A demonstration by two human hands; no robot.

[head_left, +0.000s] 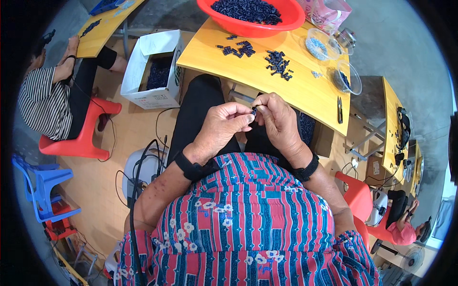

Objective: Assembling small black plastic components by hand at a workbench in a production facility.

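Observation:
My left hand (220,126) and my right hand (279,121) meet over my lap, just off the near edge of the yellow table (205,57). Between their fingertips is a small dark plastic piece (254,111), pinched from both sides. Its exact kind is too small to make out, and fingers cover part of it. Similar dark pieces lie on the table in a left pile (238,49) and a right pile (278,64). Many more fill a red basin (253,29) at the table's far side.
Clear plastic tubs (318,47) with small parts stand at the table's right, near thread snips (339,109). A white carton (151,97) holding dark pieces sits on the floor to the left. Other people sit on red stools (81,143) at both sides. Cables hang by my left arm.

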